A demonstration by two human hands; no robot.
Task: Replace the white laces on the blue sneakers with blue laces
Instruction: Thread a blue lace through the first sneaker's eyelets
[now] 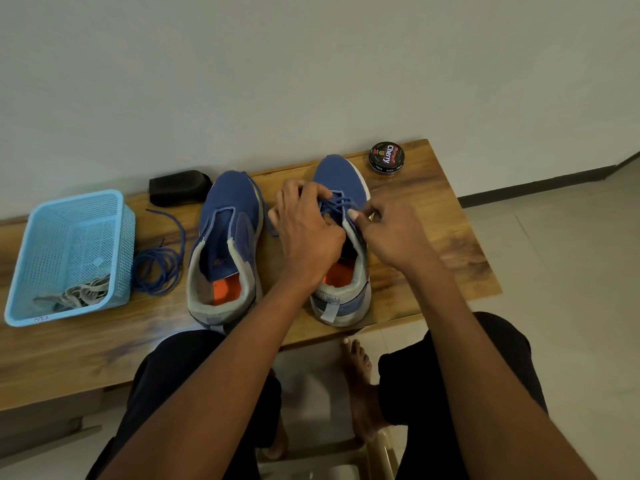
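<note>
Two blue sneakers stand side by side on the wooden table, toes pointing away from me. The left sneaker has no lace in it. The right sneaker carries a blue lace crossed through its front eyelets. My left hand lies over that shoe's tongue with its fingers curled around the lace. My right hand pinches the lace at the shoe's right eyelet edge. A second blue lace lies coiled on the table left of the left sneaker. White laces lie inside a light blue basket.
A black brush or sponge sits at the table's back edge, left of the sneakers. A round tin of shoe polish stands at the back right. My knees and bare feet are below the table's front edge. A wall rises behind the table.
</note>
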